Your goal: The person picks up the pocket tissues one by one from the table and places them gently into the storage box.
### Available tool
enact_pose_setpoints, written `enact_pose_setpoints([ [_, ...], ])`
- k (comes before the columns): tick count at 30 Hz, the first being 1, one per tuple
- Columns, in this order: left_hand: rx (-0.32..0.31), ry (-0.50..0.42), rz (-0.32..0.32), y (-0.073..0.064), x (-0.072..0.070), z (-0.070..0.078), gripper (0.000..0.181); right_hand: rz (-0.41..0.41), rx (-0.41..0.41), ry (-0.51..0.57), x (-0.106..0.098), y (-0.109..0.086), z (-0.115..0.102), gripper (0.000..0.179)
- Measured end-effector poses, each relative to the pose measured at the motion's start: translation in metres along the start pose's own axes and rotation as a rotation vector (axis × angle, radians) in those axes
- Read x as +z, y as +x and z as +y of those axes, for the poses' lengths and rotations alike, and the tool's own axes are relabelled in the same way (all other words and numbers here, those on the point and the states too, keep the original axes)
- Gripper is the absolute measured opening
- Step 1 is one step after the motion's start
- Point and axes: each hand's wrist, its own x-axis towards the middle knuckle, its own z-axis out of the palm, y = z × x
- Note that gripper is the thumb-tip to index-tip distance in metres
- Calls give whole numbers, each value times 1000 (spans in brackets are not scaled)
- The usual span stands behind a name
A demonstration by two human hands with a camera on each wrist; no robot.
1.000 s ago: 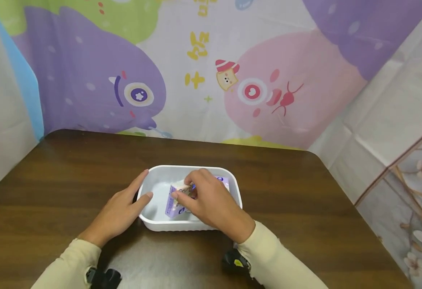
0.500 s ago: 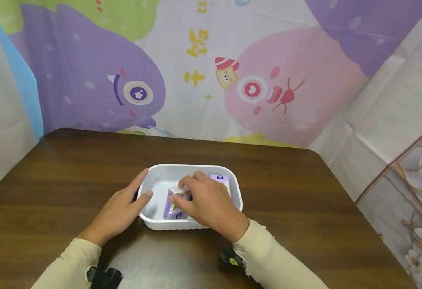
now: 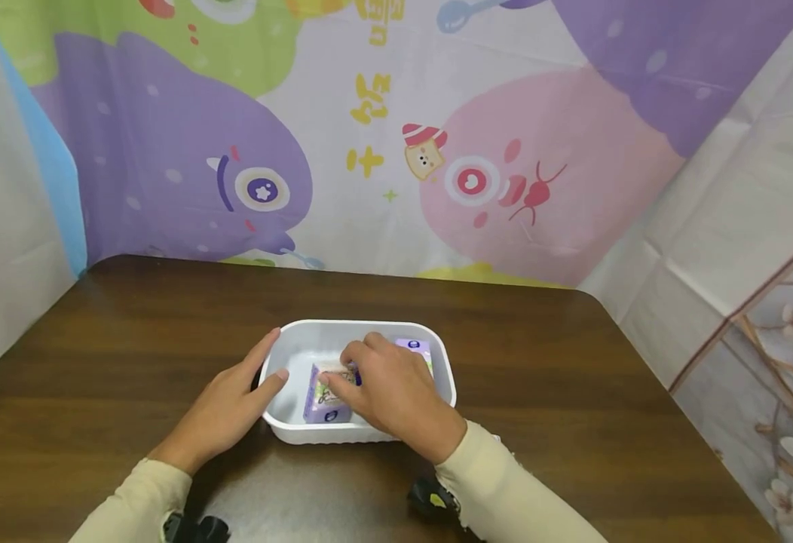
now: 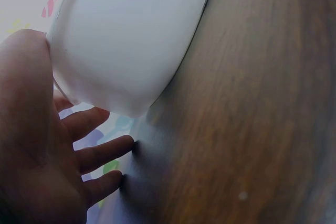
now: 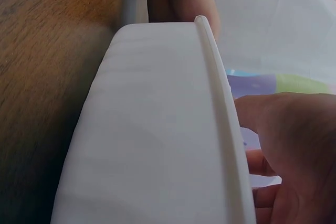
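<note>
A white tray point(image 3: 295, 377) with rounded corners stands on the table. Inside it, toward the front, lies a small purple-and-white printed box point(image 3: 326, 413). My right hand point(image 3: 396, 388) reaches over the tray's front rim and pinches this box between thumb and fingers, covering its right part. Another purple box point(image 3: 415, 347) sits at the tray's back right, partly hidden behind that hand. My left hand point(image 3: 227, 403) rests against the tray's left end, thumb over the rim. In the left wrist view its fingers point(image 4: 107, 150) are spread, some beside the tray's outer wall point(image 4: 126, 35).
The brown wooden table point(image 3: 552, 392) extends around the tray on every side. Behind it hangs a printed cloth point(image 3: 369, 226) with cartoon figures. Pale sheets point(image 3: 688, 249) hang at the sides. Each sleeve carries a black wrist camera point(image 3: 430, 498).
The tilted box under my right hand has come down to lie flat in the tray, with the hand still on it. My left hand stays at the tray's end. The head view has shifted slightly.
</note>
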Motion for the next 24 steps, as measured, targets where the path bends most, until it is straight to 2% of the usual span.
enact_pose_setpoints([
  [5,-12,11,-6,-2,0,-1,68,-63,36,0,-2,1,1,35],
  [12,-21,-1,-3,-3,1,0,67,-47,25,3,-10,2,13,26],
  [24,-29,-3,-10,-1,-1,2,67,-117,73,20,-26,3,22,21],
])
